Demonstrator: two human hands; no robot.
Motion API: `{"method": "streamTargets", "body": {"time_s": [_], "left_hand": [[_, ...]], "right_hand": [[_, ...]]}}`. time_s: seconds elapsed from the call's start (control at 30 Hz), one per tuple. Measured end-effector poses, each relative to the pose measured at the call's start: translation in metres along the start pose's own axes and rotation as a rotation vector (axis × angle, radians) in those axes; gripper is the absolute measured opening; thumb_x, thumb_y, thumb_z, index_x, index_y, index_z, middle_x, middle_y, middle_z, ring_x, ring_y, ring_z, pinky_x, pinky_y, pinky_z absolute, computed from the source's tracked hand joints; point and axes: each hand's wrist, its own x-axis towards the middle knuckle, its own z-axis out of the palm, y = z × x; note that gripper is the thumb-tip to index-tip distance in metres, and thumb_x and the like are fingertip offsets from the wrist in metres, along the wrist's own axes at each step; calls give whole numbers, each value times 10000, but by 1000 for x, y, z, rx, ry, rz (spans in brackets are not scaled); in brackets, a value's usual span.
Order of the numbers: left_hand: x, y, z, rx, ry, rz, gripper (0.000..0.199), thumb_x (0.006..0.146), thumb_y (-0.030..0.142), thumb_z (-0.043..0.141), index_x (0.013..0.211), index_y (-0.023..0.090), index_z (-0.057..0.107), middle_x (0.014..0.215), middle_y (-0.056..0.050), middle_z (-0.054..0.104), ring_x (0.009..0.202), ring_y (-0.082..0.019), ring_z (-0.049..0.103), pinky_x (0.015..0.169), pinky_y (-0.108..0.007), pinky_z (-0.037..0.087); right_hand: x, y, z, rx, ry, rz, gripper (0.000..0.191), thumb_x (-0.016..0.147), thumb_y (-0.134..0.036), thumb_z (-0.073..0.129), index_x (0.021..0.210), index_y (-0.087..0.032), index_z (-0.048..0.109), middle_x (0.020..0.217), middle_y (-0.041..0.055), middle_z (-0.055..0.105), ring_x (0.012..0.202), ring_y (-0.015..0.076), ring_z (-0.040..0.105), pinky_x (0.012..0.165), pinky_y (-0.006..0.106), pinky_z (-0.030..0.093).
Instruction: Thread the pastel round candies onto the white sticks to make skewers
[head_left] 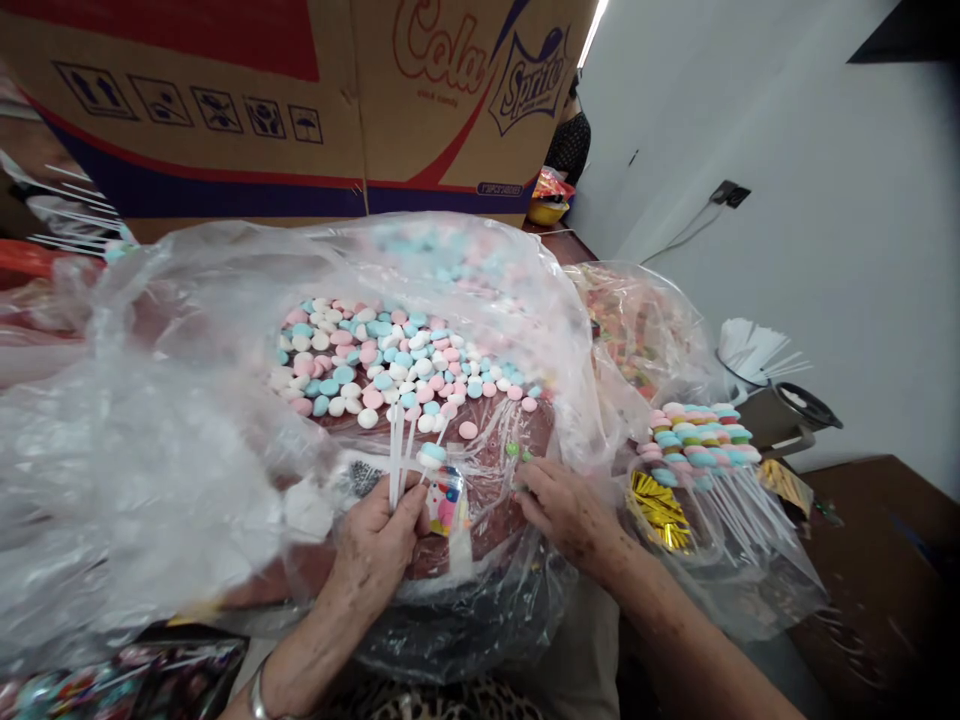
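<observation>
My left hand is closed around several white lollipop sticks. One stick in this bunch carries a blue-and-white candy near its top. To the right, my right hand reaches down to the plastic-covered surface, its fingertips drawn together. Small green candies lie right by those fingertips; whatever is between the fingers is hidden. Beyond both hands spreads a pile of pink, blue and white button-shaped candies in a large clear plastic bag. A colourful printed packet lies just beside my left hand.
Finished-looking candy skewers lie at the right, near gold twist ties in a clear tub. Behind them stand a container of white sticks and a bag of orange-red candies. A large cardboard box blocks the back. Wrapped sweets sit lower left.
</observation>
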Motion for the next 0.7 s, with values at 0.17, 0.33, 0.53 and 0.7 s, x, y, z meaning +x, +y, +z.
{"method": "streamTargets", "body": {"time_s": [0.17,0.33,0.53,0.7], "left_hand": [[-3,5,-3,17,-228,63,284,855,440,542,709,204,598,519,52,515,414,-108,407,410,-211,313],[-3,14,-3,229,-281,247,300,888,362,496,641,213,579,556,31,537,579,-164,510,576,-257,367],[-2,15,-1,243,-277,232,281,911,350,461,707,215,599,562,38,542,592,-172,506,597,-270,360],[-3,16,0,231,-269,247,271,911,341,456,712,214,587,570,46,532,577,-162,488,614,-268,364]], "right_hand": [[19,-7,-1,706,271,378,138,823,-298,568,923,-214,610,688,-27,628,599,140,568,584,263,450],[44,-24,-2,1108,400,477,223,685,-357,733,818,-201,646,658,-17,675,578,159,629,582,289,505],[50,-33,13,1155,464,435,233,686,-355,756,833,-204,654,660,-23,682,598,157,636,597,280,504],[47,-32,23,1050,523,400,200,758,-354,700,887,-212,647,756,-7,694,666,161,639,658,292,511]]}}
